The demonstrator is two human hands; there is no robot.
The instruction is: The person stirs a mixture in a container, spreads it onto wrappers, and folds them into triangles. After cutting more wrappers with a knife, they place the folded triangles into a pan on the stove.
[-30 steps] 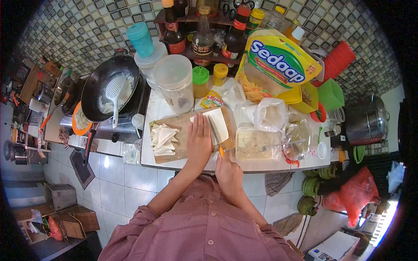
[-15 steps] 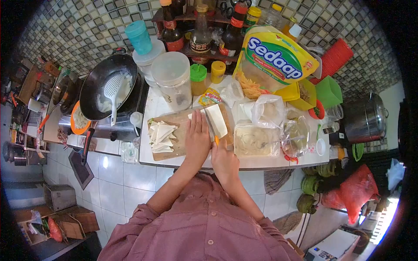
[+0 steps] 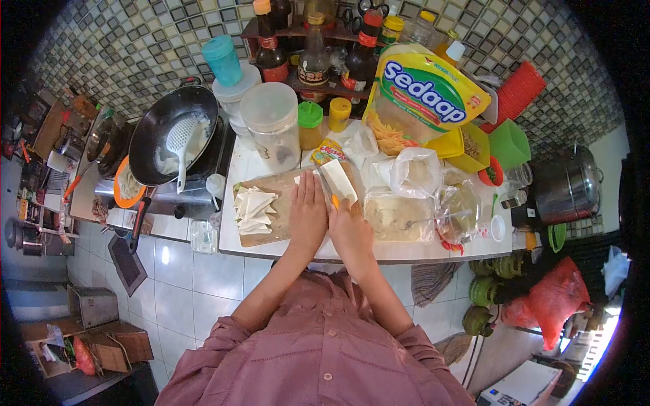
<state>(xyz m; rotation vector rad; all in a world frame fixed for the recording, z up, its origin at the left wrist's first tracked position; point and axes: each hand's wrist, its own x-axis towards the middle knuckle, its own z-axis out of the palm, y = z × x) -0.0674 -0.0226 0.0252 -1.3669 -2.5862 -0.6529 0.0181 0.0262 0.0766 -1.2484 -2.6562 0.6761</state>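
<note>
- The left hand (image 3: 309, 220) lies palm down near the middle of the cutting board (image 3: 277, 189), fingers straight and together, gripping nothing; a pale edge of sheet shows beside its fingertips.
- The right hand (image 3: 351, 237) is closed around the orange handle of the knife (image 3: 335, 201) at the board's near right corner.
- The knife's blade lies along the left edge of the white wrapper sheet (image 3: 340, 184), near the board's right edge; whether the left fingers touch the blade cannot be told.
- Cut wrapper pieces (image 3: 255, 210) overlap in a pile at the board's left edge.
- The board rests by the counter's (image 3: 233, 240) near edge, with a tub of pale mixture (image 3: 399, 218) just beside its right edge.
</note>
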